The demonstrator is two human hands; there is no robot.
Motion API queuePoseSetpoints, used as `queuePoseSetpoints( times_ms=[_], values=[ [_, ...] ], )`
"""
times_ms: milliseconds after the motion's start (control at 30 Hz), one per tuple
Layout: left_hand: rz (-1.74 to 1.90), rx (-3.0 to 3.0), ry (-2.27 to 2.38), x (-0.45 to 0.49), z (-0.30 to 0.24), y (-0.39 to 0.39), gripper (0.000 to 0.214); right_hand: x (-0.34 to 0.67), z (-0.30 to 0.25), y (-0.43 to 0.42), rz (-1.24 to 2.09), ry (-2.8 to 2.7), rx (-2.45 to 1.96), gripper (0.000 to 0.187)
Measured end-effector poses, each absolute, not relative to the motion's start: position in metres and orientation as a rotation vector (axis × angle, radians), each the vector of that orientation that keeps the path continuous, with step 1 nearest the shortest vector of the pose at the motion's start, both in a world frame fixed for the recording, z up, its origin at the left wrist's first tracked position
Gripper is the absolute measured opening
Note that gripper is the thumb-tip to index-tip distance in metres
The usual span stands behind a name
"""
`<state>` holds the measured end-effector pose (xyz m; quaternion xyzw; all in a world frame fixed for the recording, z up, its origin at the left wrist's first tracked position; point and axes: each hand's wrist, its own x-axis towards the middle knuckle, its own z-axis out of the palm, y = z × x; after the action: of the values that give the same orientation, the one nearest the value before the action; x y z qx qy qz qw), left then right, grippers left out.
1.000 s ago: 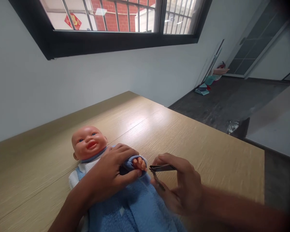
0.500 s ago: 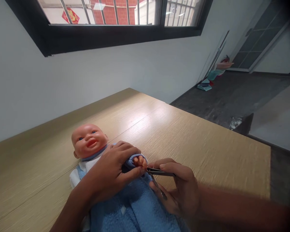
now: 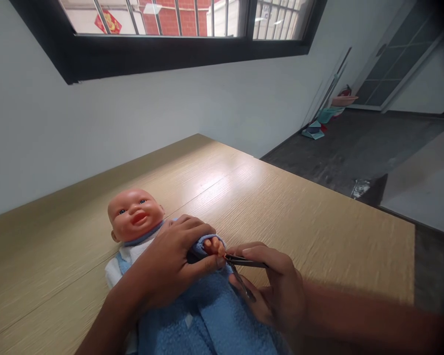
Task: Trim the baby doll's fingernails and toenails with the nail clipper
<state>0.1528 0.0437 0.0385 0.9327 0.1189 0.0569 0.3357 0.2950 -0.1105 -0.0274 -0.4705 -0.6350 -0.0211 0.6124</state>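
A baby doll [image 3: 136,215] in a blue and white fleece outfit [image 3: 207,315] lies on its back on the table. My left hand [image 3: 177,251] is closed round the doll's sleeved arm, with the thumb against the doll's small hand [image 3: 214,245], which pokes out of the blue cuff. Between the thumb and fingers of my right hand [image 3: 277,281] is a metal nail clipper [image 3: 246,262], its lever spread away from its body. The clipper's jaws meet the doll's fingertips; whether they touch is too small to tell.
The wooden table [image 3: 318,231] reaches back to a white wall under a barred window [image 3: 192,54]. Beyond its right edge, a dustpan [image 3: 313,130], a long-handled tool and a pink basin [image 3: 344,100] stand on the dark floor by the wall.
The clipper's lever has come slightly closer to its body as my right fingers shift a little. My left hand keeps its hold on the doll's arm.
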Motion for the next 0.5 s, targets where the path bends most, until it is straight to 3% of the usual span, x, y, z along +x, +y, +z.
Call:
queuePoseSetpoints(
  times_ms=[500],
  values=[
    [0.262, 2.44, 0.268, 0.152, 0.038, 0.043, 0.024, 0.3, -0.008, -0.115, -0.041, -1.375, -1.256, 0.035]
  ],
)
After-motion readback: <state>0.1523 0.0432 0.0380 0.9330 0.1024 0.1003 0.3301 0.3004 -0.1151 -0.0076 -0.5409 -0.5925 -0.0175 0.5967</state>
